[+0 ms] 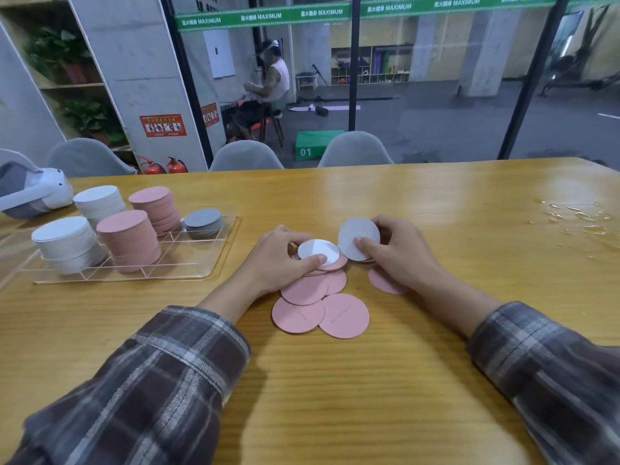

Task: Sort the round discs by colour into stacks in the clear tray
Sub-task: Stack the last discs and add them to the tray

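Picking step: your left hand (pixel 281 260) pinches a white disc (pixel 318 251) atop the loose pink discs (pixel 322 310); your right hand (pixel 396 253) grips a grey disc (pixel 358 238), tilted up. Tray (pixel 221 255) sits well to the left, holding sorted stacks. Next, likely: carry grey to the grey stack (pixel 203 223) in the tray's far right corner. Bare table lies between; mind the tray rim and tall pink stacks (pixel 129 241)
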A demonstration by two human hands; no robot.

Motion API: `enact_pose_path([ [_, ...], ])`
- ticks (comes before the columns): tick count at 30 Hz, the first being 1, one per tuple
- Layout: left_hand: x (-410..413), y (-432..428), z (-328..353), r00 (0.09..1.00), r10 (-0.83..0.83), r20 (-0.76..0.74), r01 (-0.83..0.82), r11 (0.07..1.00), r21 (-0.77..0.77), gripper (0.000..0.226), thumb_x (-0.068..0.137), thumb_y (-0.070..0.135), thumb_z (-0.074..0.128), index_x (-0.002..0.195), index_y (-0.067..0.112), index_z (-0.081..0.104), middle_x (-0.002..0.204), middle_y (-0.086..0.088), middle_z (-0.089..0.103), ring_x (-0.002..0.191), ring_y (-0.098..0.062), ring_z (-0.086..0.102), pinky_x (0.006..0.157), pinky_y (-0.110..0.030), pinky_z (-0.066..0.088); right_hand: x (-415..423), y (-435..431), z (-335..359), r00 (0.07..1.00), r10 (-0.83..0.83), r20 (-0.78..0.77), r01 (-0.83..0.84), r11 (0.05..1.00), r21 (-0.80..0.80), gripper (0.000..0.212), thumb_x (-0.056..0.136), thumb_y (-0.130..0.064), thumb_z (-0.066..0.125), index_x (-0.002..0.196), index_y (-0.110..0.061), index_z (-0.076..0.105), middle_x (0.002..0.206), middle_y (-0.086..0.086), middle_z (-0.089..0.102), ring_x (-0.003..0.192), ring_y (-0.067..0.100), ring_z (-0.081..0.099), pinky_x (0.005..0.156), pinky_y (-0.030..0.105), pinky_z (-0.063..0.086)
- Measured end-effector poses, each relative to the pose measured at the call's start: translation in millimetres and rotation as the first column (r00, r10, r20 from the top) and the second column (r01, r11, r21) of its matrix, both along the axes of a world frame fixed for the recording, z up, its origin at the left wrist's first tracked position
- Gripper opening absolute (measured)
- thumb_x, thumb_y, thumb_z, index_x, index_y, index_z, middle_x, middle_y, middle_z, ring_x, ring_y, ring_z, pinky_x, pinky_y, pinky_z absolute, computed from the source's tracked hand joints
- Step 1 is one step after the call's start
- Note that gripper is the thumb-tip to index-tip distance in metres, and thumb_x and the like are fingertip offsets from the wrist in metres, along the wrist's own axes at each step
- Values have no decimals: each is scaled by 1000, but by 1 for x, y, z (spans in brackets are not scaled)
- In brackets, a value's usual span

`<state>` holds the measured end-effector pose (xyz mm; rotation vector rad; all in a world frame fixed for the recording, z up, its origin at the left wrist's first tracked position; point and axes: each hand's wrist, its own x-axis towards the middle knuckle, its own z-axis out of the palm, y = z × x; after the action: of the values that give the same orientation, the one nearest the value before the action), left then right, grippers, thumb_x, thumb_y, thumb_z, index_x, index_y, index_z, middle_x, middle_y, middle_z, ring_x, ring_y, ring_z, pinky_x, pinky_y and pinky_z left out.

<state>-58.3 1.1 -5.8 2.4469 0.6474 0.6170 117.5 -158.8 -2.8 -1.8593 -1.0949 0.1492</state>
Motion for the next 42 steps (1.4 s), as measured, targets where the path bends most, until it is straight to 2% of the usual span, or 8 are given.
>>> enact_pose_path([
  [4,-2,2,1,997,-17,76,18,1000,-10,45,82,33,86,124,31,70,114,11,60,99,-4,61,77,-6,42,0,0,0,1000,-10,13,10,1000,8,11,91,-23,70,99,-15,71,91,-1,75,88,19,69,79,36,54],
  [9,-3,4,3,967,-50,249,90,984,-152,46,86,12,81,123,38,70,101,5,70,85,-19,69,76,-34,59,0,0,1,1000,11,20,-11,1000,21,10,94,-23,66,99,-15,69,82,-3,73,73,16,69,70,31,53],
  [13,-2,-2,7,947,-54,316,123,971,-205,50,86,11,83,129,28,65,86,3,76,77,-14,70,78,-27,58,-4,-1,4,995,91,-38,-90,996,26,11,98,-22,62,96,-13,66,65,1,66,48,14,60,55,26,48],
  [19,3,-9,7,914,28,406,61,977,-204,27,76,17,92,95,22,73,79,3,76,73,-18,73,70,-38,64,-9,-2,7,967,181,-179,-178,983,35,22,104,-26,56,98,-8,66,69,6,61,48,9,52,50,23,44],
  [24,16,-21,8,894,25,448,59,983,-172,23,79,16,90,98,25,82,83,7,74,78,-11,70,71,-17,53,-7,-3,8,945,259,-199,-254,966,50,16,99,-33,65,93,-19,68,66,-6,62,53,18,54,49,27,41],
  [33,43,-31,13,895,-16,446,86,987,-137,17,84,17,86,99,22,82,92,9,76,87,-6,72,79,-16,55,11,-16,7,985,168,-42,-166,985,52,8,93,-23,71,86,-25,69,68,-12,67,63,4,58,61,25,44],
  [39,60,-28,1,998,-2,68,0,999,40,36,94,40,72,125,22,73,119,6,69,112,-8,62,99,-27,48,38,-37,5,990,-37,137,38,999,-6,9,91,-23,67,86,-16,67,78,1,68,75,22,61,64,34,46],
  [42,60,-25,-4,982,22,-186,4,990,142,63,90,63,66,137,23,64,134,2,58,130,-19,48,112,-45,39,46,-40,2,987,-77,138,78,997,-2,6,92,-22,67,87,-21,63,78,-7,66,74,16,59,60,19,41],
])
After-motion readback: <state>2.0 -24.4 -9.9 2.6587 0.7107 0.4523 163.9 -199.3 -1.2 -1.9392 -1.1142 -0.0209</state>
